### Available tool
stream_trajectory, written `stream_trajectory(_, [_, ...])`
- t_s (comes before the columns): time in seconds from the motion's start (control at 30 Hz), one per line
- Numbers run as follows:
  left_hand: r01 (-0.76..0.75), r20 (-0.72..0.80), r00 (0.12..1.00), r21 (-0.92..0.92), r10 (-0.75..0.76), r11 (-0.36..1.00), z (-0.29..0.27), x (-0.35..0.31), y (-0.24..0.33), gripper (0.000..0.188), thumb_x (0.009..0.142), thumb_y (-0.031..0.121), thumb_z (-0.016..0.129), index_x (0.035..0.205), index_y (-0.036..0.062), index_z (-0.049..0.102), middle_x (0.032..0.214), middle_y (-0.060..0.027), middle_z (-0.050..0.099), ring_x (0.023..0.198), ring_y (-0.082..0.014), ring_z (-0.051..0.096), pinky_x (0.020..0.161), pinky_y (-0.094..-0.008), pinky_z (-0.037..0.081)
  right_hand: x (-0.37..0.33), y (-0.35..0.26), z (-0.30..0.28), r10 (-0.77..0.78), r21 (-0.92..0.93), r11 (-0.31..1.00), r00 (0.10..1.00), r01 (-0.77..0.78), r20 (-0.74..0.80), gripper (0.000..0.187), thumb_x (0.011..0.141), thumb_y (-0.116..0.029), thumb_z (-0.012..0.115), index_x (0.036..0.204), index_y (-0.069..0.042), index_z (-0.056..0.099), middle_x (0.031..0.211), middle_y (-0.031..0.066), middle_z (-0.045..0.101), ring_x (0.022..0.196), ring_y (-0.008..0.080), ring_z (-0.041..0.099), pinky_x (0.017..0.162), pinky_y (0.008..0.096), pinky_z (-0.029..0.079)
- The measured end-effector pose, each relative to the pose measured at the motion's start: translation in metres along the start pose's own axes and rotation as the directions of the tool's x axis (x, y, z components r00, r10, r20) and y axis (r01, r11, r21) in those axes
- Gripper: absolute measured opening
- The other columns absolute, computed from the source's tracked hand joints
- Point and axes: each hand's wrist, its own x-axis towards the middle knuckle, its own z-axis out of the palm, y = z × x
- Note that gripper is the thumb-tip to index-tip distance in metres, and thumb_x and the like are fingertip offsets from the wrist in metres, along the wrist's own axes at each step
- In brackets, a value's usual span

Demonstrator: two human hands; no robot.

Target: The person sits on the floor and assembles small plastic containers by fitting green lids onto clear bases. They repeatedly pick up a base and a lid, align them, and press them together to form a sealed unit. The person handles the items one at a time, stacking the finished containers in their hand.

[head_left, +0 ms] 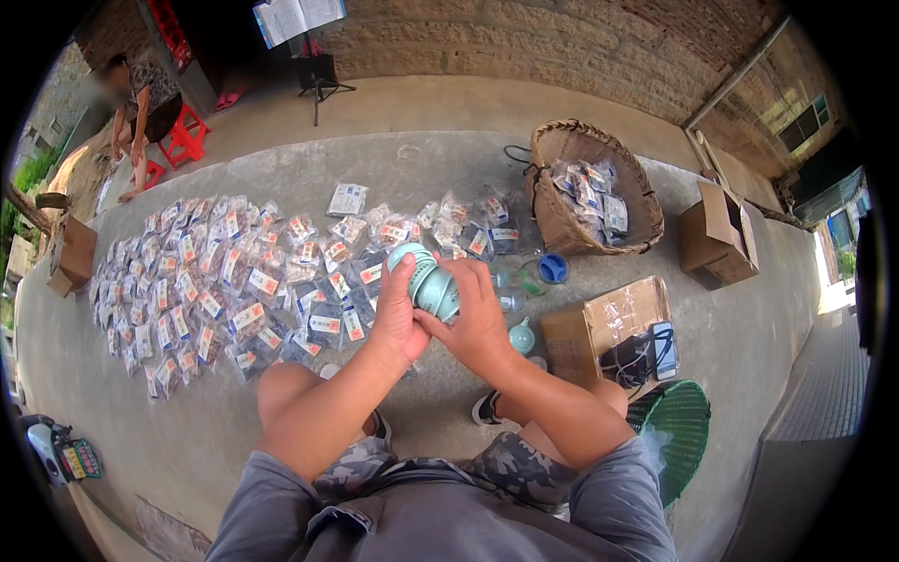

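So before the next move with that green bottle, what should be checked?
1. Both hands on the bottle: ok, left hand and right hand wrap it.
2. Bottle off the ground: ok, held above the knees.
3. Cap tight or loose: cannot tell, fingers cover it.
4. Packets lie apart from the hands: ok, spread on the ground ahead.
5. Basket upright: not ok, tipped on its side with packets inside.
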Motion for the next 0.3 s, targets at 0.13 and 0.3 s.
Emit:
stream_trajectory(0.13, [-0.157, 0.055, 0.986, -0.005, 0.157, 0.988, 0.019, -0.009, 0.0, 0.052, 0.098, 0.025, 0.073, 0.139, 0.0186, 0.041, 0.127, -0.0105, 0.06, 0.12, -0.0258, 0.063, 0.102, -0.0475, 0.057, -0.006, 0.005, 0.005, 0.354, 0.376, 0.853, 0.931, -0.362, 0.092, 0.062, 0.09, -0.021, 0.085, 0.136, -0.001, 0.049, 0.128, 0.0201, 0.06, 0.113, 0.027, 0.065, 0.088, 0.0404, 0.058])
stream_trajectory(0.3, [-0.206, 0.062, 0.978, 0.111, 0.201, 0.972, 0.028, -0.015, 0.006, 0.055, 0.098, 0.025, 0.074, 0.14, 0.0202, 0.039, 0.131, -0.0112, 0.058, 0.13, -0.0297, 0.059, 0.104, -0.0477, 0.056, -0.006, 0.008, 0.01, 0.474, 0.811, 0.328, 0.827, -0.485, 0.302, 0.071, 0.092, -0.035, 0.085, 0.142, -0.004, 0.046, 0.125, 0.018, 0.063, 0.109, 0.0193, 0.066, 0.087, 0.0379, 0.062])
